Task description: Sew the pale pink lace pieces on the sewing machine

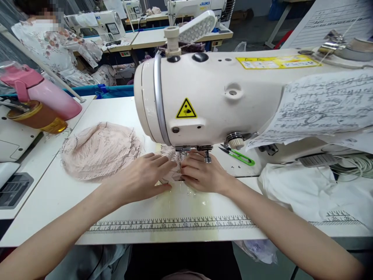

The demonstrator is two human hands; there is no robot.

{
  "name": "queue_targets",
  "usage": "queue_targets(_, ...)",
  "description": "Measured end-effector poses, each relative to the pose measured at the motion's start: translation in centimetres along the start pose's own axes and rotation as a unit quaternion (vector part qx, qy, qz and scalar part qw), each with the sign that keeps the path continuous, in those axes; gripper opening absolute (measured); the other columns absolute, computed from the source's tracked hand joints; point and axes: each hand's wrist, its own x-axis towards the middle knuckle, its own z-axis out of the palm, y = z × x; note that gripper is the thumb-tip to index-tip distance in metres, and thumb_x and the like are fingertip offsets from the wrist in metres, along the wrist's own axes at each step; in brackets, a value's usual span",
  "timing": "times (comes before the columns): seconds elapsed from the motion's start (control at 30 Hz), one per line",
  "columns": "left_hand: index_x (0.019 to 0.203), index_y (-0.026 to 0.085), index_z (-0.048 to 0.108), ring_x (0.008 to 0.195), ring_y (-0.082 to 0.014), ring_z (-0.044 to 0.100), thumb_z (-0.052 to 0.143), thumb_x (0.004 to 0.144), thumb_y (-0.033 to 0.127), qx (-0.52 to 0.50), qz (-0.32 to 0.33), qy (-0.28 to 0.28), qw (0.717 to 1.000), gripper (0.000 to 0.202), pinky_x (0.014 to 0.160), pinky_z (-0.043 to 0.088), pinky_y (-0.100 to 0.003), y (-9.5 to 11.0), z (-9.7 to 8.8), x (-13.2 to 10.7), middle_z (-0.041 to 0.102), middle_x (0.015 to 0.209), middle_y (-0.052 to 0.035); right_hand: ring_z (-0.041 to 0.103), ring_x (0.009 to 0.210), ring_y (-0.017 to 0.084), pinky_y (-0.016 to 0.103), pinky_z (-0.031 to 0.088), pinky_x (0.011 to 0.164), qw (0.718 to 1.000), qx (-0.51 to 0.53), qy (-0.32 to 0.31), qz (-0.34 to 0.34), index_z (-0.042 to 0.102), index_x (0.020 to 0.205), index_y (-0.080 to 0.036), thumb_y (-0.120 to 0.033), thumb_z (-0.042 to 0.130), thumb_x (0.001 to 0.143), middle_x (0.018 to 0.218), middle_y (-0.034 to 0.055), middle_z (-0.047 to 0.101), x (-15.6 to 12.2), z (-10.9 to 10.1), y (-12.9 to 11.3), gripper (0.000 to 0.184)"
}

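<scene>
A small piece of pink lace (pixel 172 157) is being held down on the table (pixel 87 112), right under the needle end of the sewing machine (pixel 210 89). The left hand (pixel 147 175) is being laid flat on it, fingers stretched out and closed together, tips resting on the lace's left edge. The right hand (pixel 202 174) is being set against the lace from the other side, fingers bent and bunched just below the metal foot (pixel 188 149). Whether the fabric is being pinched there or only pressed cannot be told.

To the left of the left hand, a loose pile of pink lace pieces (pixel 100 149) is being left on the table, near but apart from the fingers. Green thread snips (pixel 239 156) are lying just right of the needle end, close behind the right hand. A printed ruler (pixel 175 224) is being shown along the near table edge, with both forearms crossing it. A handwritten sheet of paper (pixel 320 105) is being draped over the machine's arm, and white cloth (pixel 303 190) is heaped below it. At far left a pink bottle (pixel 43 95) is lying tilted. Behind it, a co-worker (pixel 58 50) in a flowered top is being seen at another machine.
</scene>
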Motion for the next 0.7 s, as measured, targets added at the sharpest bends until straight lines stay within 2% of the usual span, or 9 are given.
queue_targets(0.07,0.094,0.018,0.059,0.067,-0.0173,0.06,0.053,0.086,0.011,0.062,0.043,0.023,0.997,0.012,0.063,0.04,-0.032,-0.2,1.3,0.6,0.062,0.077,-0.0015,0.056,0.089,0.015,0.031,0.039,0.075,1.0,-0.004,-0.007,0.004,0.065,0.084,-0.022,-0.016,0.052,0.086,0.092,-0.0002,0.068,-0.1,-0.3,-0.1,0.015)
queue_targets(0.1,0.086,0.018,0.059,0.062,-0.0159,0.057,0.048,0.085,0.005,0.087,0.057,0.044,0.994,0.017,0.061,0.038,-0.032,-0.2,1.9,0.8,0.06,0.073,-0.0007,0.056,0.088,0.016,0.031,0.038,0.074,1.0,-0.009,-0.007,0.016,0.065,0.088,-0.022,-0.017,0.052,0.086,0.094,0.0001,0.068,-0.1,-0.4,-0.1,0.015)
queue_targets(0.27,0.072,0.018,0.057,0.053,-0.013,0.046,0.041,0.088,0.002,0.117,0.073,0.146,0.98,0.028,0.058,0.033,-0.031,-0.1,3.0,0.9,0.052,0.061,0.002,0.058,0.091,0.019,0.031,0.039,0.067,0.994,-0.031,-0.021,0.101,0.061,0.112,-0.019,-0.039,0.054,0.091,0.113,0.0061,0.067,-0.1,-0.2,-0.5,0.03)
queue_targets(0.37,0.07,0.018,0.057,0.052,-0.0119,0.046,0.042,0.087,0.001,0.114,0.07,0.161,0.978,0.029,0.06,0.035,-0.03,-0.1,2.8,0.8,0.053,0.059,0.0028,0.058,0.092,0.016,0.031,0.041,0.072,0.997,-0.029,-0.037,0.058,0.063,0.1,-0.02,-0.022,0.051,0.093,0.107,0.0039,0.068,-0.1,0.3,-0.3,0.014)
queue_targets(0.43,0.072,0.019,0.059,0.057,-0.0122,0.052,0.043,0.087,0.002,0.112,0.063,0.172,0.977,0.028,0.068,0.041,-0.032,-0.2,2.8,0.7,0.059,0.064,0.0024,0.057,0.091,0.014,0.029,0.042,0.074,0.998,-0.028,-0.049,0.026,0.063,0.092,-0.021,-0.009,0.047,0.093,0.096,0.0013,0.068,-0.2,0.5,-0.1,0.02)
queue_targets(0.5,0.078,0.02,0.062,0.074,-0.0152,0.062,0.045,0.088,0.005,0.103,0.047,0.185,0.976,0.025,0.087,0.044,-0.04,-0.2,3.3,0.5,0.069,0.081,0.001,0.057,0.09,0.014,0.028,0.043,0.073,0.998,-0.032,-0.061,0.013,0.063,0.089,-0.02,-0.006,0.045,0.092,0.087,-0.0004,0.067,-0.1,0.4,0.0,0.023)
queue_targets(0.57,0.094,0.021,0.066,0.099,-0.0196,0.065,0.045,0.09,0.009,0.079,0.029,0.18,0.98,0.024,0.104,0.038,-0.048,-0.2,4.2,0.3,0.072,0.108,-0.0019,0.057,0.087,0.013,0.027,0.043,0.072,0.997,-0.043,-0.069,0.009,0.062,0.084,-0.018,-0.004,0.046,0.092,0.082,-0.0015,0.065,0.1,0.1,-0.2,0.023)
queue_targets(0.63,0.12,0.018,0.061,0.119,-0.0215,0.059,0.043,0.092,0.011,0.049,0.012,0.147,0.988,0.034,0.112,0.034,-0.048,-0.2,5.3,0.2,0.063,0.131,-0.0056,0.057,0.084,0.012,0.026,0.043,0.072,0.996,-0.058,-0.067,0.012,0.061,0.08,-0.018,-0.002,0.046,0.091,0.079,-0.0021,0.065,0.3,-0.2,-0.4,0.024)
queue_targets(0.7,0.138,0.014,0.048,0.129,-0.0217,0.052,0.04,0.093,0.014,0.03,-0.002,0.106,0.994,0.045,0.115,0.032,-0.045,-0.3,6.2,0.1,0.054,0.142,-0.0081,0.057,0.083,0.011,0.026,0.043,0.073,0.996,-0.068,-0.057,0.015,0.062,0.083,-0.019,-0.001,0.047,0.091,0.079,-0.0022,0.065,0.4,-0.3,-0.5,0.024)
